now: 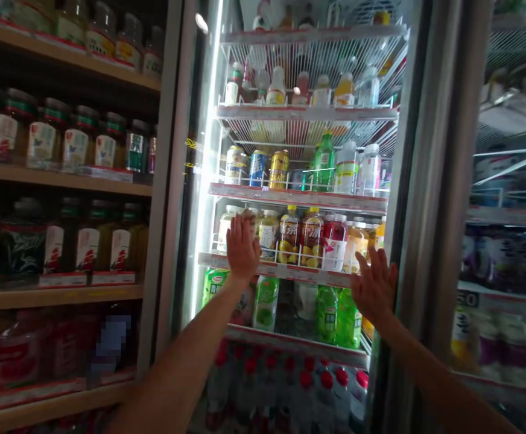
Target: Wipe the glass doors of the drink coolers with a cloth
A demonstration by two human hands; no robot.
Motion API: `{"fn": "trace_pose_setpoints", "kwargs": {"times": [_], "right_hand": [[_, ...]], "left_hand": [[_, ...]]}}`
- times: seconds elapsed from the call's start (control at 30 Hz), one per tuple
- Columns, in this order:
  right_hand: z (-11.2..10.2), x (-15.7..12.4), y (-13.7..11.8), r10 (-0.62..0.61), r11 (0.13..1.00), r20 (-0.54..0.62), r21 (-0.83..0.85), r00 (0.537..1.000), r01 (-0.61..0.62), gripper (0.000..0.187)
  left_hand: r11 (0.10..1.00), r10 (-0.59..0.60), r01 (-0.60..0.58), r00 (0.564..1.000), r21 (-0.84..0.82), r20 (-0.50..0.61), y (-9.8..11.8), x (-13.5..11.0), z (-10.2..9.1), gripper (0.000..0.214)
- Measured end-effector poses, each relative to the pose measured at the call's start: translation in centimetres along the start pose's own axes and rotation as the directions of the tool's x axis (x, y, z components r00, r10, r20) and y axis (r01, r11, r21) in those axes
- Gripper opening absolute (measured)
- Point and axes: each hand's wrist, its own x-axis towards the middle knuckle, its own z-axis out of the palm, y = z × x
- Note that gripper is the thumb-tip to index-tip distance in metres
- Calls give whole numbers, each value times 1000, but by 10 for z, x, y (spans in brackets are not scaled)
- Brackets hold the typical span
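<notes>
Well, a tall lit cooler (301,196) fills the view ahead of us, with wooden shelving (41,175) full of bottles to its left and a second, dimmer cooler (507,304) to its right. Both of the shopper's forearms stretch out toward the bright one, the hands well apart. The left hand (243,246) is raised flat, palm forward, its fingers up and nearly together; the right hand (375,286) sits lower, at the cooler's right edge, fingers spread. Both look to be holding nothing, though whether either one touches a surface I can't tell.

From this angle, big green bottles (266,301) stand on the shelf below the left hand's fingers. One row higher, a pale-labelled bottle (269,232) shows just to the right of that hand, and a red-filled bottle (334,244) and a yellow-labelled bottle (356,244) come near the right hand, up and to its left. Two brown bottles (289,235) with yellow caps stand between the hands. Smallest of all, a blue can (257,167) and a gold can (279,170) sit on the shelf above.
</notes>
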Motion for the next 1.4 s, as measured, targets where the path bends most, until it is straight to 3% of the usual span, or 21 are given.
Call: {"fn": "trace_pose_setpoints", "kwargs": {"times": [0.03,0.1,0.17,0.23,0.27,0.33,0.4,0.5,0.57,0.67,0.73,0.77,0.87,0.93,1.0,1.07,1.13,1.2,1.27,1.33,1.4], "right_hand": [[1,3,-7,-11,1000,2,20,1000,11,60],[4,10,-22,-35,998,18,53,999,35,59],[8,14,-35,-49,997,43,56,998,46,57],[12,16,-42,-41,998,52,46,998,38,55],[13,16,-43,-40,998,52,47,998,37,54],[13,15,-42,-47,997,56,56,997,44,52],[13,15,-41,-39,998,50,52,998,36,52],[13,15,-43,-16,999,40,40,999,14,54],[13,15,-44,-6,999,40,38,999,4,55],[13,15,-43,-17,999,50,49,999,14,55],[12,14,-41,-36,998,56,57,998,32,56],[12,14,-40,-43,997,57,59,997,39,56],[11,14,-40,-40,998,51,49,998,37,54],[12,14,-42,-27,999,43,35,999,25,53],[12,14,-44,-17,1000,37,24,999,16,52],[12,14,-45,-16,1000,39,24,999,15,50],[12,14,-44,-16,1000,41,24,999,15,50],[12,14,-43,-20,1000,47,23,999,19,51],[12,13,-42,-25,1000,50,20,998,24,52],[12,13,-41,-35,999,49,21,998,34,54],[12,13,-42,-41,999,41,21,998,40,55]], "left_hand": [[999,32,-32,999,9,9,4,-3,0,54],[977,213,-212,974,-18,73,25,-13,3,52],[910,413,-408,902,-68,121,48,-25,8,49],[861,508,-498,850,-98,142,53,-32,9,46],[861,509,-499,848,-100,147,46,-32,7,46],[905,426,-419,894,-77,141,17,-28,-1,47],[981,196,-196,977,-6,82,-18,-22,-10,50],[996,-68,71,996,50,-51,-42,-21,-15,53],[999,-18,18,1000,27,-21,-29,-26,-11,53],[973,229,-223,967,-65,111,2,-34,-3,51],[953,301,-291,943,-86,141,4,-36,-4,50],[959,281,-274,950,-68,136,-5,-35,-7,49],[998,30,-32,999,46,33,-54,-34,-22,50],[980,-175,181,982,86,-78,-84,-34,-29,52],[950,-287,300,948,84,-138,-90,-37,-30,53],[963,-253,262,961,70,-108,-70,-41,-25,53],[998,-52,52,999,35,11,-36,-47,-18,52],[974,227,-223,964,-48,135,-8,-50,-13,51],[927,373,-359,910,-106,183,0,-50,-13,51],[944,329,-319,931,-83,157,-15,-45,-18,51],[991,134,-133,989,-19,69,-35,-39,-21,52]]}}
